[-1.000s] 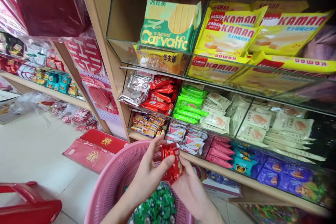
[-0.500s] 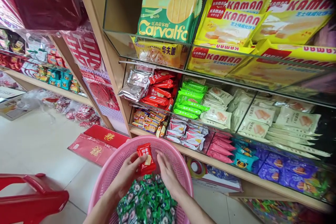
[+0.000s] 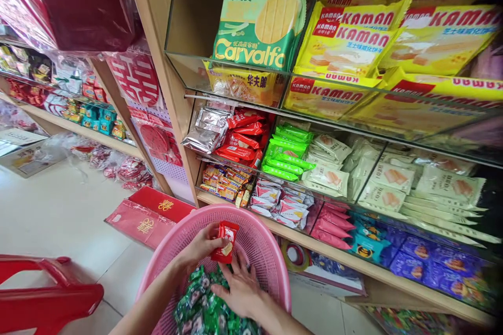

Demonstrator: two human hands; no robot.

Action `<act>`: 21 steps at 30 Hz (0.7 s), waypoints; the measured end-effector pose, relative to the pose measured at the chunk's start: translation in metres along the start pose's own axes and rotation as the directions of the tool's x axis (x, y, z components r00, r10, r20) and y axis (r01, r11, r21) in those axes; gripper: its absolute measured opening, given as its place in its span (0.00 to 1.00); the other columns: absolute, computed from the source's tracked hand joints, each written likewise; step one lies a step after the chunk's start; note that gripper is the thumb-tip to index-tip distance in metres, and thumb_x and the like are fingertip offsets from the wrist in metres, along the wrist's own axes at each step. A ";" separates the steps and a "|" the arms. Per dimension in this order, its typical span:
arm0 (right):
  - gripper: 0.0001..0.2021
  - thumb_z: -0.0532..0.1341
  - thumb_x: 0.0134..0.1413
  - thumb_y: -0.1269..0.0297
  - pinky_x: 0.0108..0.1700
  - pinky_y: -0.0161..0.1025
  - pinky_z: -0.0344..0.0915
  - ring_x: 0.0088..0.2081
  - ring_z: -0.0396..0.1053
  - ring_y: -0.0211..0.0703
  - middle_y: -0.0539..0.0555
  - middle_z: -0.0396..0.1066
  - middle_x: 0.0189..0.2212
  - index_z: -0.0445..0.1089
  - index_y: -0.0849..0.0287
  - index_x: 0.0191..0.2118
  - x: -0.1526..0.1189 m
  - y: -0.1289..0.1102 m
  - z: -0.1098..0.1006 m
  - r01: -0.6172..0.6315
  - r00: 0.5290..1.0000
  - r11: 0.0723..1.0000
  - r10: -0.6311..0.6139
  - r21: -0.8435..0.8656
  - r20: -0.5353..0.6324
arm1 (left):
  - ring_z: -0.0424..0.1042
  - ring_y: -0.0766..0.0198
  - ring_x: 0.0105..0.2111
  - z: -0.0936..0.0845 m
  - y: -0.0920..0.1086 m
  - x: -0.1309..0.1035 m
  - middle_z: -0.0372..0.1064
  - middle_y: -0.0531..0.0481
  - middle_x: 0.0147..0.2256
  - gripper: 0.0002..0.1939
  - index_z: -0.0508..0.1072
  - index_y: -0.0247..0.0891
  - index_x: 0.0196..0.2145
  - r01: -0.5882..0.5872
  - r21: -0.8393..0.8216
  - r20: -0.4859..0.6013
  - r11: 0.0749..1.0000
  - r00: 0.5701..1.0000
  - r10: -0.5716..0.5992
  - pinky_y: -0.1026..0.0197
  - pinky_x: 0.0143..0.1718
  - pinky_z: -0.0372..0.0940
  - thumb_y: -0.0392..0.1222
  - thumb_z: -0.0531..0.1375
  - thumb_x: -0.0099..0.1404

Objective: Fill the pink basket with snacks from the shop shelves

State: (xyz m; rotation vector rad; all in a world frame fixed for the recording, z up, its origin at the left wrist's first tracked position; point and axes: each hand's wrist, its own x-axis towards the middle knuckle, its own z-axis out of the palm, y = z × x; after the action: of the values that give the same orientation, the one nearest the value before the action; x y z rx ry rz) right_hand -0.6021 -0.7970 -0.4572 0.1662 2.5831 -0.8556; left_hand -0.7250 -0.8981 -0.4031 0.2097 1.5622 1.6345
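Observation:
My left hand (image 3: 205, 246) pinches a red snack packet (image 3: 226, 242) upright over a pink mesh basket (image 3: 271, 251). Green wrapped candies (image 3: 204, 303) fill the basket's lower part. My right hand (image 3: 240, 283) is low over those candies, palm down with its fingers spread. Its fingertips come close below the red packet; whether they touch it I cannot tell. Nothing shows in the right hand.
Shelves (image 3: 393, 272) of packaged snacks rise behind and to the right of the basket. Red envelopes (image 3: 151, 217) lie on the floor at its left. A red plastic stool (image 3: 51, 293) stands at the lower left.
My right hand has moved left and down over the green candies, its fingers spreading. My left hand has shifted slightly right with the red packet. The view has shifted a little.

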 end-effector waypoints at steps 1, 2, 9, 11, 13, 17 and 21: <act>0.33 0.45 0.54 0.39 0.56 0.72 0.39 0.65 0.33 0.65 0.60 0.39 0.66 0.48 0.49 0.63 -0.005 0.000 -0.001 -0.021 1.000 1.000 0.020 0.005 0.007 | 0.72 0.64 0.30 0.001 -0.003 0.007 0.72 0.50 0.34 0.26 0.66 0.36 0.41 0.021 0.042 0.028 0.999 0.999 -0.022 0.64 0.32 0.64 0.42 0.68 0.44; 0.33 0.45 0.55 0.40 0.56 0.71 0.41 0.65 0.34 0.66 0.61 0.41 0.66 0.48 0.49 0.63 -0.010 -0.001 -0.001 -0.042 0.999 0.999 0.042 0.007 0.010 | 0.71 0.64 0.29 0.003 -0.006 0.015 0.72 0.51 0.33 0.27 0.65 0.37 0.41 0.043 0.085 0.050 0.995 0.998 -0.047 0.64 0.31 0.64 0.41 0.68 0.43; 0.31 0.51 0.54 0.45 0.56 0.68 0.46 0.62 0.46 0.68 0.64 0.50 0.63 0.53 0.52 0.62 -0.026 -0.007 0.009 -0.164 0.983 0.986 0.163 -0.006 -0.089 | 0.70 0.61 0.27 0.011 -0.024 0.051 0.72 0.54 0.26 0.20 0.66 0.38 0.29 0.093 0.292 0.162 0.952 0.976 -0.145 0.62 0.28 0.63 0.34 0.67 0.35; 0.32 0.52 0.54 0.46 0.56 0.67 0.47 0.62 0.47 0.69 0.66 0.51 0.62 0.53 0.54 0.62 -0.030 -0.011 0.008 -0.181 0.980 0.983 0.178 -0.021 -0.091 | 0.70 0.60 0.28 0.015 -0.027 0.054 0.72 0.55 0.25 0.18 0.67 0.39 0.27 0.077 0.339 0.181 0.938 0.973 -0.145 0.61 0.29 0.62 0.32 0.66 0.35; 0.33 0.52 0.54 0.46 0.56 0.67 0.48 0.61 0.48 0.69 0.68 0.53 0.61 0.52 0.56 0.62 -0.034 -0.015 0.005 -0.180 0.981 0.983 0.176 -0.046 -0.080 | 0.70 0.59 0.27 0.020 -0.029 0.056 0.71 0.56 0.24 0.16 0.68 0.39 0.26 0.064 0.381 0.199 0.922 0.968 -0.149 0.60 0.28 0.62 0.32 0.66 0.35; 0.34 0.52 0.54 0.48 0.55 0.67 0.49 0.60 0.51 0.72 0.72 0.58 0.57 0.52 0.62 0.62 -0.039 -0.020 0.002 -0.173 0.984 0.982 0.169 -0.075 -0.061 | 0.69 0.58 0.24 0.031 -0.034 0.061 0.71 0.55 0.22 0.17 0.72 0.40 0.25 0.047 0.457 0.245 0.888 0.954 -0.176 0.59 0.26 0.61 0.31 0.66 0.33; 0.34 0.52 0.54 0.48 0.56 0.67 0.48 0.59 0.52 0.72 0.73 0.58 0.57 0.52 0.63 0.62 -0.039 -0.020 0.009 -0.174 0.982 0.983 0.168 -0.065 -0.089 | 0.68 0.58 0.22 0.039 -0.037 0.066 0.70 0.55 0.21 0.19 0.76 0.41 0.27 -0.009 0.503 0.286 0.864 0.945 -0.157 0.60 0.24 0.60 0.32 0.68 0.32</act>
State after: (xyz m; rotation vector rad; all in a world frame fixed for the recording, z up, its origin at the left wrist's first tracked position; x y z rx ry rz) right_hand -0.5681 -0.8178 -0.4369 0.4044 2.6258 -0.7052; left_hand -0.7257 -0.8306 -0.4551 0.6484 1.6827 1.0398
